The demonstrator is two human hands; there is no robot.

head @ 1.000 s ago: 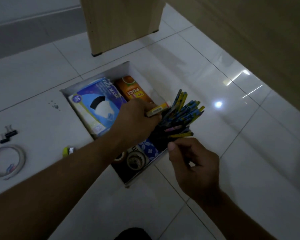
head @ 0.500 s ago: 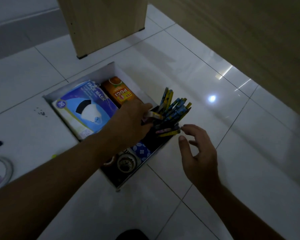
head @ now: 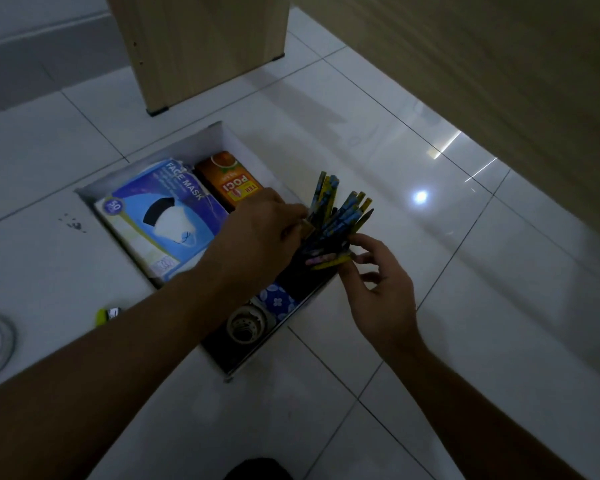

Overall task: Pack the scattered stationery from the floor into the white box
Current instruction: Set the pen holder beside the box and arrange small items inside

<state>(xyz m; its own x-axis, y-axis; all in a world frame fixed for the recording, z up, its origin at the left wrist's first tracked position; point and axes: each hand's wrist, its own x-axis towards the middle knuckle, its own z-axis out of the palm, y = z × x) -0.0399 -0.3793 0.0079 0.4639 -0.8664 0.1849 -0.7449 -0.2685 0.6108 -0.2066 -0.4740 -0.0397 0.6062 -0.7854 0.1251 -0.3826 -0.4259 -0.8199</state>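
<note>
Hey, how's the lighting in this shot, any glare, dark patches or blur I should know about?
Head view: dim overall. A bright glare spot and streaks sit on the glossy tiles right of the pencils. The box's near end, around the tape roll, is in deep shadow. The mask pack's print still reads sharp.

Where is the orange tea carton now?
Head view: the orange tea carton lies in the white box, at its far end, right of the face mask pack.
</note>
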